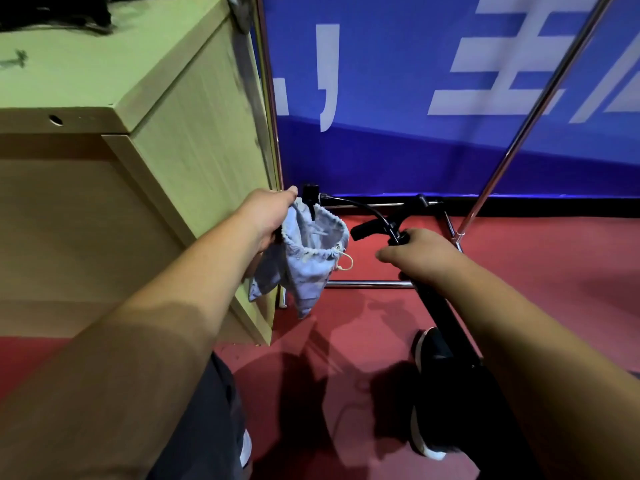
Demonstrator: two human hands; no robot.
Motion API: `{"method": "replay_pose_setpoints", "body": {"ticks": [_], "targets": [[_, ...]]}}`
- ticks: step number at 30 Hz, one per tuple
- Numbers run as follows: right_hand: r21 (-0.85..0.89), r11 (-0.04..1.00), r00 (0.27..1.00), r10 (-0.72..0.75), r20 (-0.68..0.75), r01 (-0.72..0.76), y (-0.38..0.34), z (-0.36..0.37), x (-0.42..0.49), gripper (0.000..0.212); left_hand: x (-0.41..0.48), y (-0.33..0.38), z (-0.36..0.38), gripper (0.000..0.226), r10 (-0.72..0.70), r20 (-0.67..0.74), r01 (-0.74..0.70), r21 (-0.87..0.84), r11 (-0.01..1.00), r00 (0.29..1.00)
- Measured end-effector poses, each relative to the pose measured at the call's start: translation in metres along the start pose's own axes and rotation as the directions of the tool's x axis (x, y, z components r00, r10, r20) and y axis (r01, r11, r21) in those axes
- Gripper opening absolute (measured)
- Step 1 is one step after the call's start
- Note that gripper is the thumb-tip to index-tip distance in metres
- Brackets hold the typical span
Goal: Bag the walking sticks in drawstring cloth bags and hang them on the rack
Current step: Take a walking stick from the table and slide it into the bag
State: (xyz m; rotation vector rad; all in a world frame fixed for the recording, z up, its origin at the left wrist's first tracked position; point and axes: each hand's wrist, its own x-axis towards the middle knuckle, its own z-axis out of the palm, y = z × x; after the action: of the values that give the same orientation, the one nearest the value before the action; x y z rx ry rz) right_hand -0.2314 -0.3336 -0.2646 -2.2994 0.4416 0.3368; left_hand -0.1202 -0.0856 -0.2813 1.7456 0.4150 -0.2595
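Fingers [290,195] of the left hand [266,220] pinch the open rim of a pale drawstring bag [311,258] beside the wooden cabinet [194,140]. The right hand [419,254] grips the black walking stick [437,317] just right of it. The stick seems not yet bagged, and hanging on the far rack [540,109] is still to do.

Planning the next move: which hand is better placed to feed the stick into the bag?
Right. The right hand grips the walking stick near its handle, beside the open cloth bag that the left hand holds.
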Motion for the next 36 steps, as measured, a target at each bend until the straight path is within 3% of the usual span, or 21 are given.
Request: {"method": "replay_pose_setpoints", "body": {"ticks": [7, 14, 16, 19, 24, 27, 31, 36], "targets": [[-0.036, 0.999, 1.0, 0.01, 0.027, -0.009, 0.0, 0.002, 0.003, 0.026, -0.008, 0.006, 0.008, 0.027, -0.014, 0.024, 0.014, -0.001, 1.0, 1.0], [-0.165, 0.986, 0.996, 0.013, 0.091, 0.002, -0.003, 0.008, 0.004, 0.031, 0.004, 0.0, 0.006, 0.047, 0.126, -0.065, -0.123, 0.052, 0.991, 0.99], [-0.189, 0.982, 0.993, 0.009, 0.114, 0.013, -0.006, 0.009, 0.001, 0.035, -0.003, 0.006, 0.005, 0.04, 0.21, -0.114, -0.196, 0.128, 0.972, 0.971], [-0.194, 0.981, 0.99, 0.019, 0.143, 0.01, -0.009, 0.01, -0.003, 0.049, -0.013, 0.014, 0.003, 0.036, 0.38, -0.141, -0.307, 0.373, 0.876, 0.914], [-0.218, 0.975, 0.989, -0.013, 0.145, 0.044, -0.011, 0.01, -0.002, 0.062, -0.024, 0.02, -0.002, 0.038, 0.462, -0.203, -0.309, 0.511, 0.802, 0.863], [-0.228, 0.971, 0.987, -0.04, 0.155, 0.075, -0.013, 0.011, -0.003, 0.065, -0.024, 0.019, -0.004, 0.025, 0.502, -0.148, -0.337, 0.58, 0.741, 0.852], [-0.22, 0.964, 0.97, -0.098, 0.223, 0.148, -0.016, 0.014, -0.007, 0.063, -0.024, 0.013, 0.003, 0.024, 0.508, 0.036, -0.419, 0.618, 0.666, 0.86], [-0.129, 0.948, 0.944, -0.265, 0.196, 0.293, -0.023, 0.018, -0.007, 0.044, -0.023, 0.003, 0.01, 0.018, 0.428, 0.188, -0.439, 0.651, 0.619, 0.884]]}}
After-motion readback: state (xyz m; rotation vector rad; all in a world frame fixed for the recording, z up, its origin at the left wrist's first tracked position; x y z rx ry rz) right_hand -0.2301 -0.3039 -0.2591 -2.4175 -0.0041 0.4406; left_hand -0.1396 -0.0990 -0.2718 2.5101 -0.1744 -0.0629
